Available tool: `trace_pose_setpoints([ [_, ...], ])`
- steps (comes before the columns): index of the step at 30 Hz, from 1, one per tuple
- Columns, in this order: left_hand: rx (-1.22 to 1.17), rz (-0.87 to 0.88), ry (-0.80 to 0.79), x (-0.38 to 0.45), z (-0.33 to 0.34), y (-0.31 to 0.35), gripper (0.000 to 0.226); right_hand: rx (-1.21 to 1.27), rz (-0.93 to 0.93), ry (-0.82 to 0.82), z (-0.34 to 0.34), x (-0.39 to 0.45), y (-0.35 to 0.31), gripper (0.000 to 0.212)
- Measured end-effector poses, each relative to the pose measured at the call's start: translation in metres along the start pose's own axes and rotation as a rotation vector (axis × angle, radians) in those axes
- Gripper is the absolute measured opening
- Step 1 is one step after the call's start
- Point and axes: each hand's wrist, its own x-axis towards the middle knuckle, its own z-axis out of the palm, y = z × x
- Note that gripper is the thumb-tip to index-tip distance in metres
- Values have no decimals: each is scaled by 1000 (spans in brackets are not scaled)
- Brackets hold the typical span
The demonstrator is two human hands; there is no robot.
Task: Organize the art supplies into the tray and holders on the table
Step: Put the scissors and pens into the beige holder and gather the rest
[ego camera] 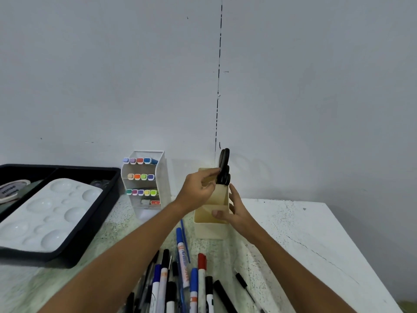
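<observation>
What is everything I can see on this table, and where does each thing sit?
Scissors: one pair, black handles, standing in the beige holder.
Beige holder: one, centre of the table.
White marker rack: one, rows of coloured caps, left of the beige holder.
Black tray: one, far left.
Paint palette: one, white, inside the tray.
Tape roll: one, tray's left compartment.
Pens and markers: a loose pile, blue, red, black caps, near edge.
Table: one, white.
Left hand: its grip pinches the scissors.
Right hand: steadies the holder.
</observation>
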Motion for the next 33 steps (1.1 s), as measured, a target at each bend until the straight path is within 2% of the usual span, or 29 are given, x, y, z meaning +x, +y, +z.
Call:
trace_pose_setpoints([
  [2, 131, 98, -7, -18, -8, -2, 49, -46, 26, -1, -3, -8, 4, 119],
  [4, 225, 164, -28, -42, -14, -11, 56, -68, 47, -14, -6, -16, 7, 126],
  [9, 194, -61, -114, -84, -13, -35, 89, -96, 50, 36, -10, -31, 13, 113],
  [12, 91, -164, -111, -83, -3, -38, 104, -95, 31, 63, -1, -28, 14, 112],
  [18, 80, -147, -112, -78, -1, -45, 92, -67, -11, 146, 12, -24, 16, 95],
  [22, 69, -146, -100, -78, -4, -47, 91, -120, 7, 130, 13, -20, 11, 94],
  [28, 60, -181, -122, -78, -9, -49, 93, -187, -68, 455, 8, 12, -50, 75],
  [33, 52, -209, -123, -78, -14, -55, 91, -353, -7, 496, 12, 60, -83, 75],
])
